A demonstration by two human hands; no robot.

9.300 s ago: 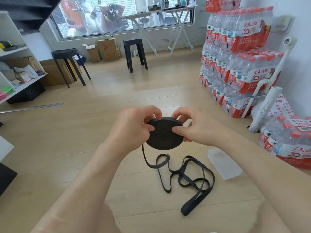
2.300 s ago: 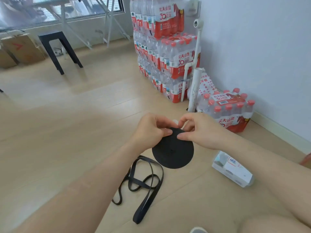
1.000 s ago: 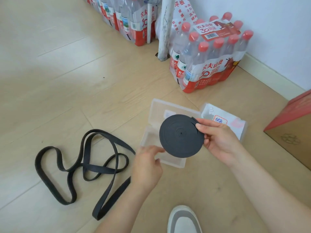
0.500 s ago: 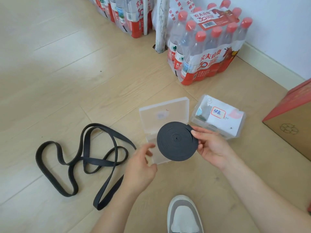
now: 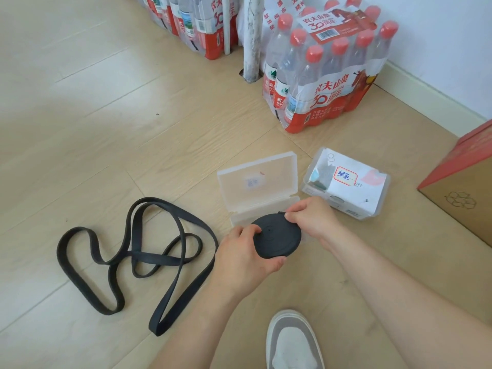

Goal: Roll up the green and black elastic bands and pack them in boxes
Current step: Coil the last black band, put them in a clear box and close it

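Floor [image 5: 53, 328] of pale wood planks; your shoe [image 5: 291, 342] is at the near edge. Your left hand [image 5: 239, 254] cups the black roll [image 5: 277, 238] from below, thumb on its face. Your right hand [image 5: 311, 219] pinches the tail end at the roll's far rim. The roll sits over the base of the open clear box [image 5: 266, 206], lid tipped back; contact cannot be told.

Judgement: lay the roll flat in the base and release the tail only once a wall pins it, or the coil may spring loose.

To your left a loose black band [image 5: 158, 322] lies unrolled. A closed labelled box [image 5: 346, 187] sits just beside the open one. Beyond: bottled-water pack [image 5: 327, 73], cardboard carton [image 5: 463, 193], white wall [image 5: 452, 35].
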